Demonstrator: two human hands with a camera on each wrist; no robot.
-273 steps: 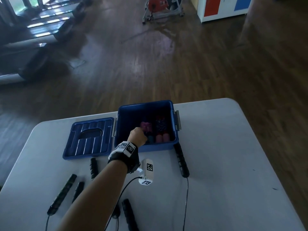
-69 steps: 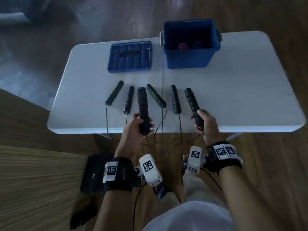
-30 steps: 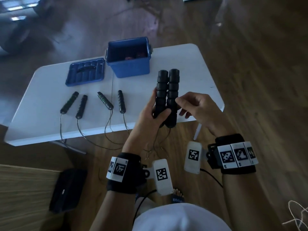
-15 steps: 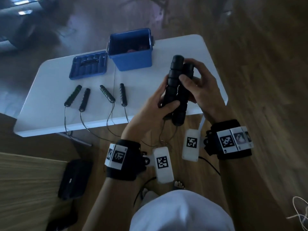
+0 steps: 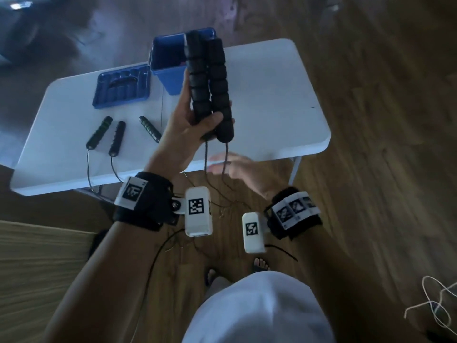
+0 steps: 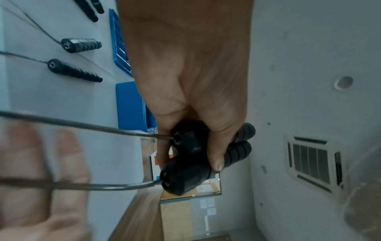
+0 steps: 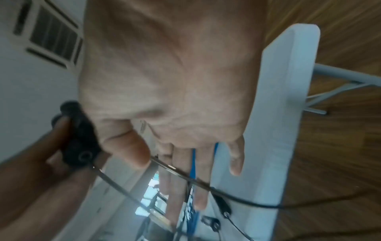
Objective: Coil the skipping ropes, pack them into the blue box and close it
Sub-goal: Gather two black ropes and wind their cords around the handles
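Landmark: white folding table, seen from above in the head view, on a wooden floor.
Far left of table: two black rope handles lying near the front edge, thin cords trailing off that edge.
Next along: a third handle, dark with greenish bands, lying at an angle; part hidden behind the left forearm.
Rear left of table: blue lid, underside up, flat, just beside the box.
Rear middle of table: blue box, open and upright; contents not readable, front partly hidden by the held handles.
Left hand: raised above the table's front half, fingers and thumb curled round the lower part of two thick black ribbed handles, held side by side and upright.
Cords: two, hanging from the handle bottoms past the table's front edge toward the floor.
Right hand: at the table's front edge, below the handles, blurred; palm open, fingers straight and slightly spread, holding nothing; one cord crosses the fingers in the right wrist view.
Contact of cord and fingers: cannot tell.
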